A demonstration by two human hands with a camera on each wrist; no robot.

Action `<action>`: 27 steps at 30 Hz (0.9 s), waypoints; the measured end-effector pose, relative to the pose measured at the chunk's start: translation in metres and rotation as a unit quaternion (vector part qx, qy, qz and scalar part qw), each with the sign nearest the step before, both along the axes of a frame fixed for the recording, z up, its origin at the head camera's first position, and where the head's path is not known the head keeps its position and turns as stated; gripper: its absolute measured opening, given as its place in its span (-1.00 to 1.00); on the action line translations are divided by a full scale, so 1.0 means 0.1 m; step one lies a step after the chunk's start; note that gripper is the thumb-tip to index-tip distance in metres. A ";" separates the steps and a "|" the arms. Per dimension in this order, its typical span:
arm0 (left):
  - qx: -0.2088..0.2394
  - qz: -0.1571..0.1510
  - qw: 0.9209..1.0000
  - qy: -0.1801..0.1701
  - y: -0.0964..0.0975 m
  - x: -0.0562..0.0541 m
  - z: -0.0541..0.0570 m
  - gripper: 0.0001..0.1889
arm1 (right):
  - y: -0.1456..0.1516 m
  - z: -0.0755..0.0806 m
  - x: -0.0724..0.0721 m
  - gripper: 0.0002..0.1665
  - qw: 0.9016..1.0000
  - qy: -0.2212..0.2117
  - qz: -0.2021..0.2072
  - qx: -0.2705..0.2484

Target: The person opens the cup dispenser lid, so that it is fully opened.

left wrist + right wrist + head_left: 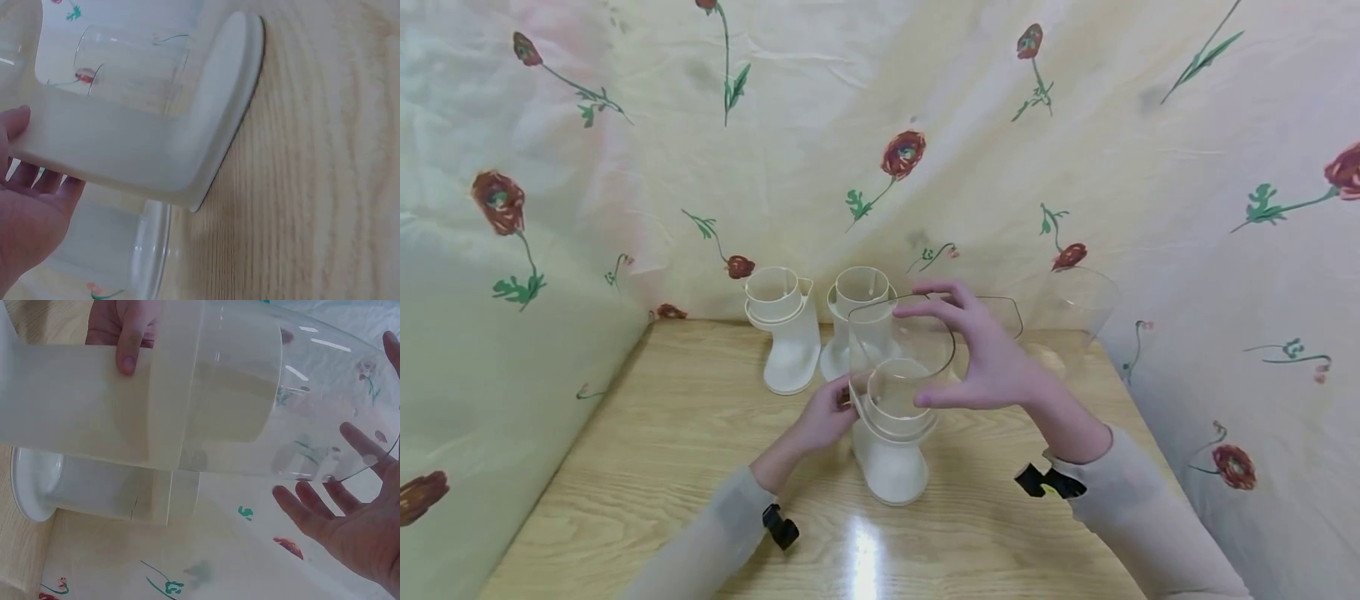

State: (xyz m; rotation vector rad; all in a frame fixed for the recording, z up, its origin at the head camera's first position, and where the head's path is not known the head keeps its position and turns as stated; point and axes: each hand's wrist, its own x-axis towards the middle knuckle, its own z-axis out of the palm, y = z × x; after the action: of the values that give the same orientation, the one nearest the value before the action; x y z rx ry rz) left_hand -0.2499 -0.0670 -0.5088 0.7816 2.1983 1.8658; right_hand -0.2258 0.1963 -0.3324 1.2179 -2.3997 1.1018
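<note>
A white pedestal stand (891,471) with a round collar stands upright on the table in the middle of the head view. My left hand (823,417) grips its neck from the left side, thumb on one face and fingers beneath in the left wrist view. On the collar sits a clear, wide-mouthed container (331,394), its lower end around the white inner ring. Around the container's open rim my right hand (992,358) is spread, thumb on the near side and fingers on the far side. The right wrist view shows its fingers apart and loosely bent, close to the rim.
Two similar white stands (793,354) (857,333) are at the back of the wooden table (700,467). A clear container (1078,304) stands at the back right, near a pale round piece (1045,358). Flower-patterned cloth (820,125) surrounds the table's back and sides.
</note>
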 end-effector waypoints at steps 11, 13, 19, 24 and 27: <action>0.071 0.037 0.996 -0.047 0.04 -0.05 -0.04 -0.55 | -0.11 0.00 -0.01 0.05 1.000 0.020 0.006 -0.017; 0.070 0.036 0.996 -0.039 0.05 -0.06 -0.04 -0.60 | -0.13 0.00 0.01 0.01 1.000 0.019 -0.002 -0.023; 0.071 0.019 0.997 -0.033 0.06 -0.11 -0.03 -0.68 | -0.19 0.01 0.07 0.02 0.999 0.030 -0.041 -0.015; 0.091 0.036 0.995 -0.030 0.07 -0.09 -0.02 -0.65 | -0.20 0.02 0.06 0.05 0.999 0.037 -0.033 -0.014; 0.100 0.047 0.993 -0.028 0.08 -0.08 -0.01 -0.67 | -0.19 0.05 0.06 0.01 0.999 0.030 -0.022 -0.017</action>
State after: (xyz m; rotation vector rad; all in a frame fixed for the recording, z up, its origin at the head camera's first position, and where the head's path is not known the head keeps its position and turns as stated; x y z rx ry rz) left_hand -0.2582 -0.0588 -0.5099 0.6584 2.0698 2.1521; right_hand -0.2197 0.1769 -0.3275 1.1659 -2.3423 1.0729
